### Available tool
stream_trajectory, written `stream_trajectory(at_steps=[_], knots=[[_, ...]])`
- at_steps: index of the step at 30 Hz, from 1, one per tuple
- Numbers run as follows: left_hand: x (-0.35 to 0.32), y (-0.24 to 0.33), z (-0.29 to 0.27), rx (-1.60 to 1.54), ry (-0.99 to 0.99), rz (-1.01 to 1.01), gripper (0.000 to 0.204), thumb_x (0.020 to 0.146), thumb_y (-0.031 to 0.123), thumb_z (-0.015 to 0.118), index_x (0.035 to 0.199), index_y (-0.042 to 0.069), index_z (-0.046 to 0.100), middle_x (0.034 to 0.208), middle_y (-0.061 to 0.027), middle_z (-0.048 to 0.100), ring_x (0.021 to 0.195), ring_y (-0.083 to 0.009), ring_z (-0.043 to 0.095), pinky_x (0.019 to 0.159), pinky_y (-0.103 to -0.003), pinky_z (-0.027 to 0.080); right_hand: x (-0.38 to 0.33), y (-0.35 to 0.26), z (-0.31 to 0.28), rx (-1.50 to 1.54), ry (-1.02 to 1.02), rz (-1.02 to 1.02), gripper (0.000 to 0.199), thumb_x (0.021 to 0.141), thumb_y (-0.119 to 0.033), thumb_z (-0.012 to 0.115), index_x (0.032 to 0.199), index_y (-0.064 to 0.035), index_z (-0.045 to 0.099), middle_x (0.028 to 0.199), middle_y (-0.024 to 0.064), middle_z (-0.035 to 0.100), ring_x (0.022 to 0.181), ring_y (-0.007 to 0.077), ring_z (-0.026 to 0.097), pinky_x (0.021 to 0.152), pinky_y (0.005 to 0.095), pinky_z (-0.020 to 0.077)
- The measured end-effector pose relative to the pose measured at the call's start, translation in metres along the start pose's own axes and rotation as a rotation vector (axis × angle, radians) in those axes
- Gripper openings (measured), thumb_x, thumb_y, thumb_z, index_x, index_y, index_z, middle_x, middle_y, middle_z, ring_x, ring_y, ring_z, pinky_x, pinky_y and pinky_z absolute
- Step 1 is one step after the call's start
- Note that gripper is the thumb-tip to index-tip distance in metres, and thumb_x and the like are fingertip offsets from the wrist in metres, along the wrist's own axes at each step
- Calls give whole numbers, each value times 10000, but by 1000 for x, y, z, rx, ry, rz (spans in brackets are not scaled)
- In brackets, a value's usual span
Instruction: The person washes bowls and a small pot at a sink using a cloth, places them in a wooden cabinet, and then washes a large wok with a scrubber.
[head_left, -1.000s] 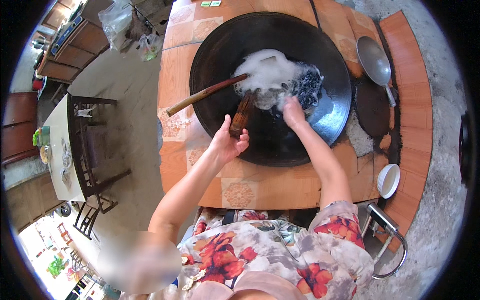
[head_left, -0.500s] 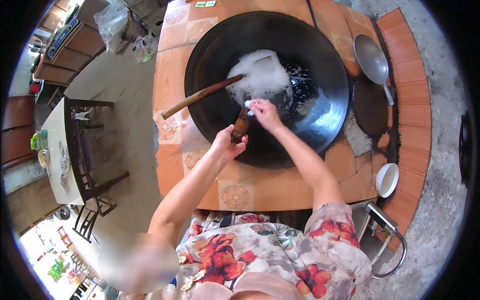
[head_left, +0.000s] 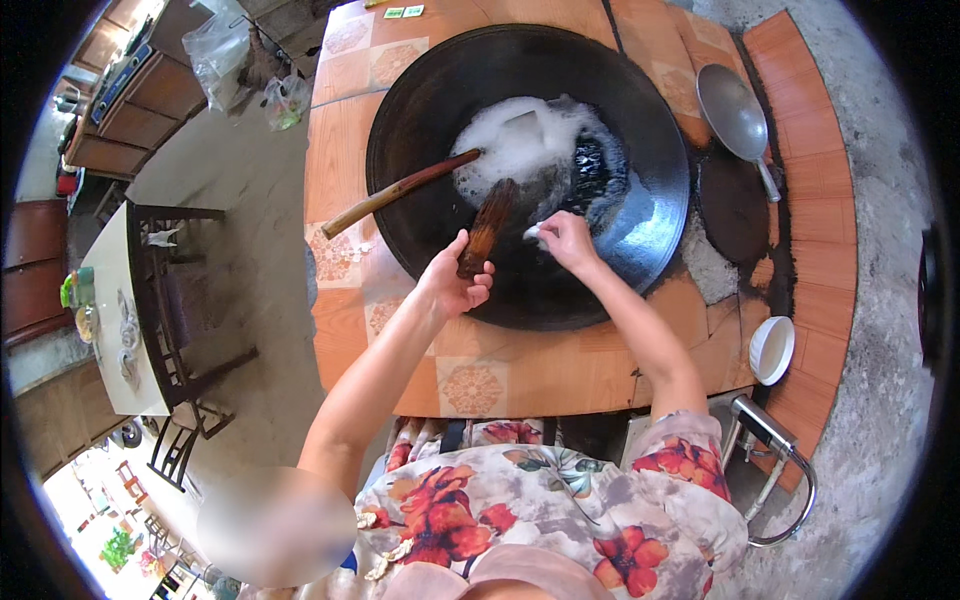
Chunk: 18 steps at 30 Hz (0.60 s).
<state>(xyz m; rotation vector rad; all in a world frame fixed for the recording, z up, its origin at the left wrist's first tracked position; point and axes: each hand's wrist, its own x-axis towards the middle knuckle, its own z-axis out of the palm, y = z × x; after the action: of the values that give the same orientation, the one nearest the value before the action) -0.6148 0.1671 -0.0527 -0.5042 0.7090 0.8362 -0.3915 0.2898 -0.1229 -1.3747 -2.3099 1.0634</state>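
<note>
My left hand (head_left: 457,279) is closed round the lower end of a brown bamboo wok brush (head_left: 488,228), held tilted over the wok with its bristle end toward the foam. To its right, my right hand (head_left: 568,241) pinches a small white bit (head_left: 533,231); whether it is foam or something solid I cannot tell. Below both hands spreads a large black wok (head_left: 420,130) with white suds (head_left: 510,160) and water in it. A long wooden handle (head_left: 400,192) leans across the wok's left rim. Its inner end reaches the suds, where a flat greyish edge (head_left: 522,124) shows.
On the tiled stove top (head_left: 340,140), a metal ladle (head_left: 732,112) lies right of the wok. A white bowl (head_left: 771,350) sits at the near right, by a metal-framed stand (head_left: 770,430). A table (head_left: 125,300) stands off to the left.
My right hand has moved away from the brush, to the right and slightly nearer, with the white bit in its fingers. The brush now shows more of its length. The suds have shifted.
</note>
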Motion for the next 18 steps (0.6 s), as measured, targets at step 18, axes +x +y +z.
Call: stream_trajectory(at_steps=[18], knots=[[-26,-23,6,-9,47,65,390,994,392,366,1072,35,502,872,-121,544,701,-199,519,574,-279,452,66,58,13,-207,183,-232,226,879,-114,471,875,-29,680,1001,112,658,1009,284,564,909,381,441]])
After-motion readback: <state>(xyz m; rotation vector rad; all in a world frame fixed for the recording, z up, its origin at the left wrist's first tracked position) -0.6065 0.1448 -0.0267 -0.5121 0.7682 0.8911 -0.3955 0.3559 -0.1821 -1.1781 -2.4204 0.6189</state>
